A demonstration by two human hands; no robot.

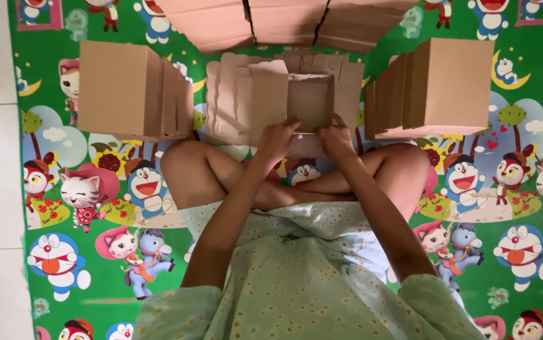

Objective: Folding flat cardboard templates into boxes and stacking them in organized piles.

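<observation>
1. Half-folded cardboard box (309,104) sits just ahead of crossed legs; left hand (276,140) and right hand (336,137) pinch its near edge.
2. Finished boxes (130,91) stacked left — more (438,88) right of it.
3. Flat blanks (234,97) beside it remain unfolded.

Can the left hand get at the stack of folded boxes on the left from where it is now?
Probably yes: the left hand rests on the half-folded box, and the stack of folded boxes stands close beside it with nothing between.
</observation>
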